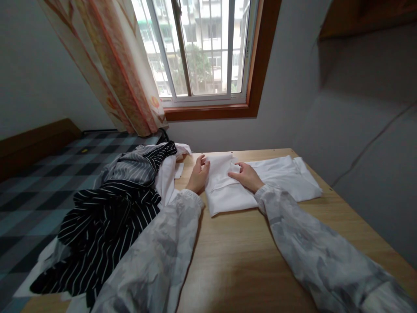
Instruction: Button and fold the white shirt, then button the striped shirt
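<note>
A white garment (280, 182) lies partly folded on the wooden table (234, 252), its left part doubled over into a thicker pad. My left hand (198, 174) rests at the pad's left edge, fingers together and curled against the cloth. My right hand (245, 175) lies on top of the pad, thumb and fingers pinched on a fold of the white cloth. Both arms wear pale grey patterned sleeves.
A heap of black-and-white striped clothes (110, 217) covers the table's left side, with white cloth beneath it. A bed with a checked blue-grey cover (35, 187) stands to the left. A window (202, 52) and a patterned curtain (114, 65) face me; a grey wall runs along the right.
</note>
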The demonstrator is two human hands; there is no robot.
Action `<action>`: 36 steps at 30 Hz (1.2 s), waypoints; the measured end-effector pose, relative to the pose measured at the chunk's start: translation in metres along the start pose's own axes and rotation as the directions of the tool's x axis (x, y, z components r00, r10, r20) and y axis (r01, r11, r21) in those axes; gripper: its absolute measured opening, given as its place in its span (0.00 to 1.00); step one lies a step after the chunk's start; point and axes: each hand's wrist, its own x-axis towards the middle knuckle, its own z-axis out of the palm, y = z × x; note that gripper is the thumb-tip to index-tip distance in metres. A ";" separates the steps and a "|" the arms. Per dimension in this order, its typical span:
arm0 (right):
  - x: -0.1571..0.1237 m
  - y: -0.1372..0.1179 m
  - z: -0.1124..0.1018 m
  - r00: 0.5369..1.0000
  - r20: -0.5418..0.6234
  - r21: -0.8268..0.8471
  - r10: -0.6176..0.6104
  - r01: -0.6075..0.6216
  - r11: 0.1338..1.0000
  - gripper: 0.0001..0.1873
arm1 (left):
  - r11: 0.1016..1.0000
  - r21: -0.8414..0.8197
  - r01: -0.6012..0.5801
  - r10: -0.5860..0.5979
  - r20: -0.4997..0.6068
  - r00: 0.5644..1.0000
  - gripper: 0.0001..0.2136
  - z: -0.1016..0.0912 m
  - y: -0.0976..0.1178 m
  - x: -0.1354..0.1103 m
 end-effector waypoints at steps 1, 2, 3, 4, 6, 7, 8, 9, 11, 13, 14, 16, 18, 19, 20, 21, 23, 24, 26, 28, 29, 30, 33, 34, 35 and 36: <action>-0.002 -0.001 -0.001 1.000 0.011 0.038 -0.008 0.007 0.999 0.25 | 0.999 -0.018 0.031 -0.031 0.000 1.000 0.23 -0.001 -0.001 0.003; -0.003 -0.001 -0.001 1.000 0.025 0.083 -0.018 0.016 0.996 0.22 | 0.999 -0.012 0.045 -0.045 -0.007 0.999 0.22 -0.002 -0.001 0.004; -0.005 -0.002 -0.002 0.999 0.041 0.130 -0.031 0.025 0.991 0.20 | 0.999 0.012 0.044 -0.043 -0.017 0.999 0.21 -0.004 -0.002 0.005; -0.005 -0.003 -0.003 0.997 0.058 0.175 -0.046 0.035 0.984 0.18 | 0.998 0.048 0.030 -0.029 -0.025 0.999 0.18 -0.006 -0.002 0.005; -0.006 -0.005 -0.006 0.994 0.086 0.241 -0.074 0.051 0.969 0.17 | 0.992 0.128 -0.013 0.015 -0.022 1.000 0.14 -0.011 -0.002 0.002; -0.006 -0.005 -0.009 0.992 0.088 0.259 -0.088 0.062 0.964 0.18 | 0.986 0.162 -0.030 0.032 -0.009 0.999 0.14 -0.014 -0.001 0.001; -0.006 -0.006 -0.013 0.991 0.081 0.266 -0.105 0.080 0.961 0.18 | 0.982 0.186 -0.041 0.040 0.007 0.999 0.14 -0.016 -0.001 -0.001; -0.006 -0.006 -0.018 0.990 0.066 0.261 -0.124 0.103 0.960 0.18 | 0.979 0.196 -0.049 0.045 0.022 0.999 0.14 -0.017 0.000 -0.003; -0.006 -0.007 -0.030 0.986 0.034 0.226 -0.166 0.154 0.962 0.18 | 0.985 0.163 -0.063 0.056 0.046 0.997 0.16 -0.017 0.003 -0.006; -0.007 -0.008 -0.042 0.980 0.018 0.192 -0.199 0.192 0.962 0.19 | 0.995 0.071 -0.073 0.067 0.086 0.994 0.17 -0.016 0.008 -0.008; -0.008 -0.008 -0.047 0.978 0.015 0.180 -0.208 0.202 0.963 0.19 | 0.997 0.020 -0.070 0.067 0.118 0.991 0.18 -0.015 0.011 -0.010; -0.009 -0.009 -0.056 0.976 0.015 0.163 -0.216 0.211 0.964 0.21 | 0.998 -0.045 -0.043 0.051 0.189 0.981 0.19 -0.014 0.016 -0.013; -0.011 -0.008 -0.063 0.976 0.005 0.141 -0.217 0.214 0.967 0.24 | 0.999 -0.025 -0.027 0.032 0.237 0.971 0.20 -0.014 0.021 -0.016; -0.013 -0.006 -0.067 0.977 -0.011 0.127 -0.211 0.211 0.969 0.26 | 0.999 0.013 -0.031 0.027 0.246 0.969 0.19 -0.014 0.022 -0.017; -0.016 -0.003 -0.072 0.979 -0.044 0.111 -0.199 0.203 0.973 0.28 | 0.997 0.060 -0.042 0.026 0.244 0.969 0.19 -0.015 0.024 -0.018; -0.021 0.000 -0.078 0.979 -0.096 0.093 -0.179 0.188 0.978 0.30 | 0.992 0.109 -0.056 0.029 0.236 0.971 0.18 -0.015 0.025 -0.018; -0.034 0.010 -0.092 0.970 -0.212 0.046 -0.117 0.130 0.990 0.31 | 0.979 0.188 -0.077 0.035 0.216 0.976 0.17 -0.015 0.026 -0.019; -0.043 0.016 -0.099 0.966 -0.245 0.019 -0.081 0.088 0.996 0.31 | 0.973 0.216 -0.083 0.037 0.207 0.978 0.16 -0.014 0.026 -0.019; -0.066 0.026 -0.113 0.988 -0.153 -0.062 -0.014 0.004 0.998 0.33 | 0.962 0.253 -0.098 0.048 0.196 0.979 0.15 -0.013 0.026 -0.019; -0.090 0.033 -0.121 0.998 0.036 -0.151 0.048 -0.042 0.988 0.35 | 0.955 0.273 -0.119 0.067 0.194 0.979 0.14 -0.012 0.026 -0.019; -0.101 0.035 -0.123 0.997 0.071 -0.179 0.022 -0.009 0.984 0.33 | 0.951 0.281 -0.128 0.075 0.191 0.979 0.14 -0.011 0.026 -0.019; -0.110 0.036 -0.123 0.998 0.061 -0.212 -0.033 0.046 0.976 0.30 | 0.948 0.291 -0.132 0.078 0.189 0.979 0.14 -0.011 0.026 -0.019; -0.122 0.039 -0.119 0.977 0.006 -0.242 -0.214 0.209 0.947 0.21 | 0.938 0.328 -0.112 0.058 0.170 0.984 0.14 -0.011 0.027 -0.019; -0.120 0.040 -0.118 0.970 0.013 -0.224 -0.244 0.240 0.945 0.20 | 0.936 0.339 -0.098 0.046 0.158 0.986 0.14 -0.012 0.027 -0.019; -0.116 0.042 -0.117 0.966 0.034 -0.194 -0.257 0.259 0.946 0.20 | 0.934 0.346 -0.087 0.039 0.143 0.989 0.14 -0.013 0.027 -0.019; -0.110 0.045 -0.116 0.963 0.060 -0.161 -0.261 0.267 0.950 0.20 | 0.933 0.350 -0.080 0.038 0.126 0.991 0.14 -0.014 0.027 -0.019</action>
